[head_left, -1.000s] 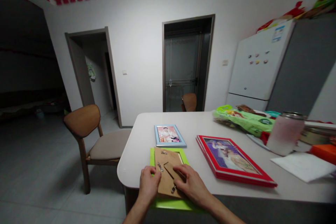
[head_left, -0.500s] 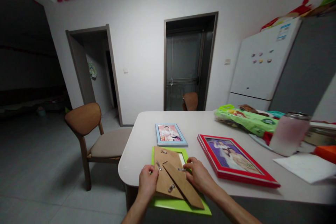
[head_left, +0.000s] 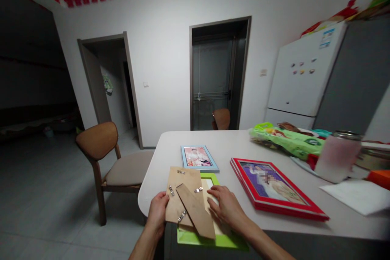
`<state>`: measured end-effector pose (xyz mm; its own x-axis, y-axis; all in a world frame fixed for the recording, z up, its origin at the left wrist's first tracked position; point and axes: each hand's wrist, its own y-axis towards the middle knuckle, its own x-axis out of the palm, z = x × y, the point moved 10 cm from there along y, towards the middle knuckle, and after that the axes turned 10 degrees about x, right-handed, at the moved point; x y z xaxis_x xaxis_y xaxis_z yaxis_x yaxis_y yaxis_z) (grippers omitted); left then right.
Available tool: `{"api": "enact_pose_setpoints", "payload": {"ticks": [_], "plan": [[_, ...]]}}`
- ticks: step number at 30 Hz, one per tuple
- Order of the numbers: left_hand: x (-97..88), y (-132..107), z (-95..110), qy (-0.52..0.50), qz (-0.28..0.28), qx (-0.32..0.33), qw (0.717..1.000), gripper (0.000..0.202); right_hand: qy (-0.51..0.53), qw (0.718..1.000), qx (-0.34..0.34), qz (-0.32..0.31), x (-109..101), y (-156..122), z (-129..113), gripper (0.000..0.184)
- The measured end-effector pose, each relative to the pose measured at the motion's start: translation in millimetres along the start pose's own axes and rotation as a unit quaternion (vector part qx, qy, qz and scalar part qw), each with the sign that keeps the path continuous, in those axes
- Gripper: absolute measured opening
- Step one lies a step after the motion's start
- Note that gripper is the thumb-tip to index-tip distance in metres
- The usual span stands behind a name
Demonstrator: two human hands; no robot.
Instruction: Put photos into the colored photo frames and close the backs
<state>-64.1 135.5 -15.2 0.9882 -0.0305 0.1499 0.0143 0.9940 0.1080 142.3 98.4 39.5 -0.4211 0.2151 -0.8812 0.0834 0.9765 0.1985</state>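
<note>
My left hand [head_left: 157, 213] pinches the left edge of a brown backing board [head_left: 179, 178], which has metal clips and a slanting stand leg [head_left: 196, 211]. The board is raised off and lies partly over a green picture frame [head_left: 213, 240]. Inside that frame a pale sheet shows on the right. My right hand [head_left: 225, 205] is over the frame's right side, fingers apart and bent, near the pale sheet; whether its fingertips touch it I cannot tell. Just beyond lies a light blue picture frame [head_left: 199, 157] with a photo. To the right rests a stack of red picture frames [head_left: 278, 183].
On the table's right side are a green package [head_left: 283, 140], a pinkish jar [head_left: 338, 156] with a metal rim, and white paper [head_left: 353, 196]. A wooden chair [head_left: 103, 142] stands left of the white table [head_left: 170, 146]. A fridge [head_left: 300, 77] is at the back right.
My left hand has moved left with the backing board, lifting it off the green frame and uncovering the pale sheet. My right hand has come away from the board's clip.
</note>
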Motion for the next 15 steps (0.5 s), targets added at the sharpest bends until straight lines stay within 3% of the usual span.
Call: {"api": "enact_pose_setpoints", "payload": {"ticks": [7,12,15], "plan": [[-60.0,3.9,13.3,0.035,0.042,-0.003,0.998,0.02,-0.042,0.999,0.019,0.017,3.6,-6.5,9.5,0.031],[-96.9,9.0,18.9,0.151,0.08,0.009,0.985,0.015,-0.039,0.997,0.062,0.021,7.2,-0.9,28.8,0.035],[-107.4,7.8,27.2,0.238,0.108,0.031,0.965,0.027,-0.038,0.997,0.064,0.023,6.6,-2.0,29.8,0.038]]}}
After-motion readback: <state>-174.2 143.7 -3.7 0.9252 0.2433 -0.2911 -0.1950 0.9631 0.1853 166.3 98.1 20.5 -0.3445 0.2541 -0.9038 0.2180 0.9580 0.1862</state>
